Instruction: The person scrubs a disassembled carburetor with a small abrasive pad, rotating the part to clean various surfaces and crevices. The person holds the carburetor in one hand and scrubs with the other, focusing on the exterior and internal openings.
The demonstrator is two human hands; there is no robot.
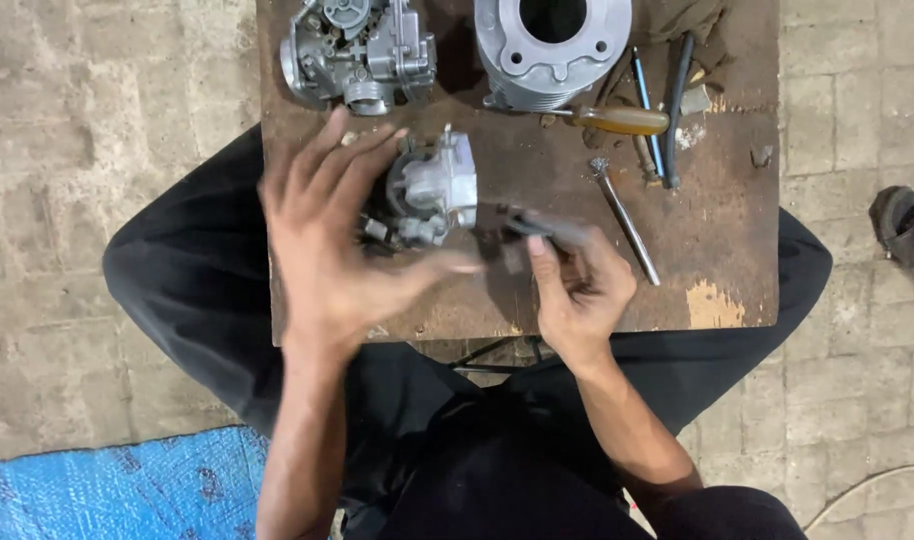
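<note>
Grey cast-metal carb part (435, 190) sits near the middle of the board (717, 250), just ahead of the person's lap. Left hand (332, 235) is over its left side, fingers spread wide and blurred; palm hides part of it, so can't tell if the fingers actually grip it or just touch. Right hand (577, 285) is curled round a dark tool (537, 225), thumb on top, tip of the tool meeting the part's right side; tool is blurred, so its kind isn't clear. Further up the board, a second, bigger carb (362, 50) lies at the far left edge, and a ribbed grey cylinder (552, 50) w/ a round bore stands beside it, well apart from the hands. Amber-handled screwdriver (617, 120) lies just below the cylinder. Steel rod (627, 225) lies slantwise to the right of the right hand, near but not touching. Two thin dark tools (672, 100) lie by a rag (692, 25) at the top right. Board is brown, stained wood, w/ a chipped patch at the near right edge. Blue tarp (117, 480) lies on the paved floor, lower left. A sandalled foot (907, 225) shows at the right edge.
</note>
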